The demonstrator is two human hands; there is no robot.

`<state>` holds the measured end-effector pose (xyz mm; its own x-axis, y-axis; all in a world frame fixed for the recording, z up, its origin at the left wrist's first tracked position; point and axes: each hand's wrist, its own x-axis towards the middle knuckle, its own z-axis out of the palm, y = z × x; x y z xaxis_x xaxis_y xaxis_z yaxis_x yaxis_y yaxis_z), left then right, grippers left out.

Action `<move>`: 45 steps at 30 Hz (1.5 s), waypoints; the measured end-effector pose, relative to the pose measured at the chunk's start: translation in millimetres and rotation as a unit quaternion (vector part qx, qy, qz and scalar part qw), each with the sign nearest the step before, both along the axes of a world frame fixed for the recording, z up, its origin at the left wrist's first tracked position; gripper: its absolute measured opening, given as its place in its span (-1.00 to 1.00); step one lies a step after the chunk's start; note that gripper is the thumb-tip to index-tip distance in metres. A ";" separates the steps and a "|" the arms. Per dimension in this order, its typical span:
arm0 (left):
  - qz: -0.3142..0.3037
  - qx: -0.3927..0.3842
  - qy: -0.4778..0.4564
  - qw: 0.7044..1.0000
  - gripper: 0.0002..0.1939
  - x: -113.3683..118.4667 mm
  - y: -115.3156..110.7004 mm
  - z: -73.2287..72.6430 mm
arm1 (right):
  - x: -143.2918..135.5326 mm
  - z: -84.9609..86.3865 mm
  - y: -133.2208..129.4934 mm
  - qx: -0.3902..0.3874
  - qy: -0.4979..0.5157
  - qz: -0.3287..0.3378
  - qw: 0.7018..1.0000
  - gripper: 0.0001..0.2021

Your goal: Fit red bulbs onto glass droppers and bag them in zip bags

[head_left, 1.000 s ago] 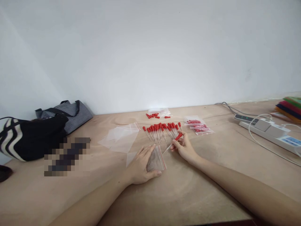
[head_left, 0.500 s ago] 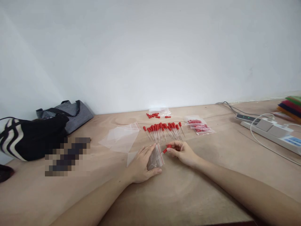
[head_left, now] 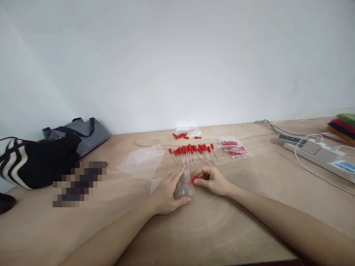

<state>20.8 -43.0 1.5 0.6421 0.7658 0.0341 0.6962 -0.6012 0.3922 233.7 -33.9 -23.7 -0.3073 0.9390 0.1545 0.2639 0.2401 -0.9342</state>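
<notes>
My left hand [head_left: 166, 194] rests on the table around a clear zip bag [head_left: 183, 188]. It holds the bag between the thumb at the near edge and the fingers at the far edge. The bag's red-lined mouth faces right. In my right hand [head_left: 213, 181] is a red-bulbed dropper [head_left: 193, 180], pinched at the bulb, with its tip end at the bag's mouth. The fingers hide part of it. Just beyond the hands lie several droppers [head_left: 190, 151] with red bulbs and clear tubes, side by side. More flat clear bags [head_left: 145, 160] lie to the left.
Loose red bulbs [head_left: 180, 136] lie near the wall beside clear plastic. Filled zip bags [head_left: 235, 148] of red pieces are at the right. A power strip [head_left: 324, 157] with cables and coloured cloths [head_left: 342, 127] lie far right; a striped bag [head_left: 93, 136] and black bag [head_left: 50, 160] stand left.
My right hand has moved slightly left, bringing the red-bulbed dropper closer to the bag's mouth. The left hand and bag have barely moved.
</notes>
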 end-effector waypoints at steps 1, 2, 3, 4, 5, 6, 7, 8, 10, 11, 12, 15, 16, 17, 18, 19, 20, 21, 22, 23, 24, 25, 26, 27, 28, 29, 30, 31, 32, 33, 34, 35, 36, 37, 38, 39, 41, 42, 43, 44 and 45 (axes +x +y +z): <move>0.000 0.002 0.000 1.000 -0.14 0.0 0.1 0.1 | -0.5 0.0 -0.3 -0.001 -0.001 0.010 1.000 -0.78; -0.002 0.004 -0.001 1.000 -0.14 0.2 0.1 0.3 | -1.0 0.0 -0.7 0.000 0.001 0.021 1.000 -0.78; -0.003 0.007 -0.004 1.000 -0.15 0.7 0.0 0.9 | -1.6 0.1 -1.1 0.001 0.003 0.034 0.999 -0.77; -0.005 0.008 -0.006 1.000 -0.15 1.6 -0.2 1.6 | -2.2 0.2 -1.4 0.003 0.005 0.047 0.999 -0.77; -0.007 0.008 -0.009 1.000 -0.14 2.8 -0.5 2.5 | -2.8 0.5 -1.6 0.006 0.003 0.057 0.998 -0.77; -0.009 0.007 -0.012 1.000 -0.14 4.1 -0.9 3.4 | -3.3 0.9 -1.8 0.011 -0.001 0.066 0.998 -0.77; -0.012 0.006 -0.016 1.000 -0.13 5.6 -1.4 4.4 | -3.6 1.4 -1.8 0.019 -0.005 0.075 0.997 -0.78; -0.016 0.006 -0.020 1.000 -0.13 7.0 -2.0 5.1 | -3.7 2.0 -1.8 0.028 -0.007 0.084 0.996 -0.79; -0.023 0.005 -0.026 0.999 -0.12 9.3 -3.2 5.8 | -3.5 3.4 -1.7 0.044 -0.008 0.105 0.994 -0.81; -0.024 0.003 -0.029 0.999 -0.12 10.1 -3.7 5.6 | -3.3 4.1 -1.7 0.044 -0.008 0.117 0.992 -0.81; -0.026 -0.001 -0.033 0.999 -0.11 10.7 -4.0 5.1 | -3.1 4.6 -1.8 0.034 -0.006 0.131 0.991 -0.80; -0.026 -0.014 -0.053 0.998 -0.06 11.8 -4.0 3.3 | -3.6 5.7 -2.8 -0.038 0.007 0.180 0.983 -0.74; -0.026 -0.015 -0.061 0.998 -0.03 11.7 -3.5 3.3 | -4.0 6.0 -3.2 -0.064 0.018 0.195 0.979 -0.72; -0.027 -0.011 -0.069 0.997 0.00 11.2 -2.8 3.9 | -4.2 6.3 -3.5 -0.083 0.034 0.205 0.975 -0.70; -0.028 -0.004 -0.076 0.997 0.02 9.9 -1.8 5.2 | -3.9 6.7 -3.6 -0.093 0.053 0.210 0.972 -0.68; -0.031 0.007 -0.081 0.996 0.03 7.6 -0.7 7.2 | -2.9 7.1 -3.4 -0.095 0.072 0.211 0.970 -0.67; -0.036 0.017 -0.084 0.996 0.02 4.1 0.4 9.7 | -0.9 7.5 -2.9 -0.091 0.090 0.210 0.969 -0.67; -0.043 0.024 -0.086 0.995 -0.02 -0.7 1.4 12.3 | 2.3 7.8 -2.0 -0.086 0.103 0.207 0.969 -0.67; -0.051 0.027 -0.083 0.995 -0.09 -6.5 2.3 14.9 | 6.4 8.2 -0.9 -0.082 0.109 0.203 0.970 -0.67; -0.062 0.012 -0.076 0.995 -0.16 -13.0 2.9 17.1 | 11.3 8.4 0.6 -0.083 0.107 0.198 0.971 -0.68; -0.055 -0.008 -0.069 0.996 -0.23 -19.6 3.2 18.8 | 16.6 8.5 2.2 -0.087 0.102 0.192 0.972 -0.68; -0.042 -0.025 -0.053 0.997 -0.28 -25.7 3.2 19.8 | 21.7 8.6 3.8 -0.093 0.098 0.184 0.974 -0.68; -0.037 -0.039 -0.030 0.998 -0.29 -30.9 3.1 20.1 | 26.3 8.6 5.3 -0.098 0.096 0.175 0.975 -0.68; -0.037 -0.053 -0.009 0.998 -0.31 -34.8 2.9 20.0 | 30.0 8.6 6.6 -0.103 0.096 0.166 0.976 -0.67; -0.038 -0.060 0.004 0.997 -0.33 -37.1 2.7 19.4 | 32.7 8.6 7.7 -0.106 0.096 0.159 0.977 -0.67; -0.041 -0.063 0.012 0.997 -0.35 -38.0 2.5 18.7 | 34.3 8.5 8.6 -0.109 0.093 0.153 0.978 -0.67; -0.044 -0.062 0.013 0.997 -0.37 -37.7 2.4 17.9 | 35.2 8.4 9.3 -0.112 0.089 0.148 0.979 -0.67; -0.044 -0.058 0.010 0.997 -0.39 -36.6 2.3 17.1 | 35.4 8.1 9.9 -0.115 0.081 0.143 0.980 -0.67; -0.044 -0.055 0.006 0.998 -0.40 -35.2 2.4 16.4 | 35.3 7.7 10.3 -0.120 0.070 0.138 0.981 -0.68; -0.043 -0.052 0.003 0.998 -0.41 -33.8 2.4 15.8 | 35.1 7.2 10.8 -0.125 0.058 0.131 0.982 -0.69; -0.042 -0.050 0.001 0.998 -0.41 -32.6 2.5 15.3 | 34.6 6.6 11.2 -0.129 0.046 0.126 0.983 -0.70; -0.041 -0.050 0.000 0.998 -0.41 -31.7 2.5 14.9 | 34.0 6.0 11.6 -0.128 0.034 0.122 0.984 -0.71; -0.040 -0.050 -0.001 0.998 -0.41 -31.2 2.5 14.6 | 33.1 5.4 11.9 -0.121 0.023 0.119 0.985 -0.72; -0.038 -0.050 -0.001 0.998 -0.41 -31.0 2.5 14.3 | 31.7 4.9 12.1 -0.106 0.011 0.119 0.987 -0.73; -0.037 -0.049 -0.001 0.998 -0.41 -31.0 2.5 14.0 | 29.7 4.6 12.2 -0.084 0.000 0.118 0.989 -0.73; -0.036 -0.049 -0.001 0.998 -0.40 -31.0 2.6 13.6 | 27.0 4.3 12.1 -0.060 -0.011 0.117 0.991 -0.73; -0.037 -0.047 0.000 0.998 -0.40 -31.0 2.7 12.9 | 20.6 3.9 11.4 -0.019 -0.032 0.116 0.993 -0.71; -0.036 -0.047 0.001 0.998 -0.40 -30.9 2.8 12.5 | 17.5 3.7 10.8 -0.009 -0.041 0.116 0.992 -0.70; -0.036 -0.047 0.002 0.998 -0.40 -30.8 3.0 12.3 | 15.1 3.4 10.2 -0.004 -0.049 0.118 0.992 -0.69; -0.037 -0.047 0.003 0.998 -0.40 -30.7 3.1 12.1 | 13.6 3.2 9.6 -0.002 -0.055 0.121 0.991 -0.69; -0.038 -0.047 0.003 0.998 -0.41 -30.7 3.3 12.0 | 13.5 3.1 9.2 -0.003 -0.058 0.127 0.990 -0.70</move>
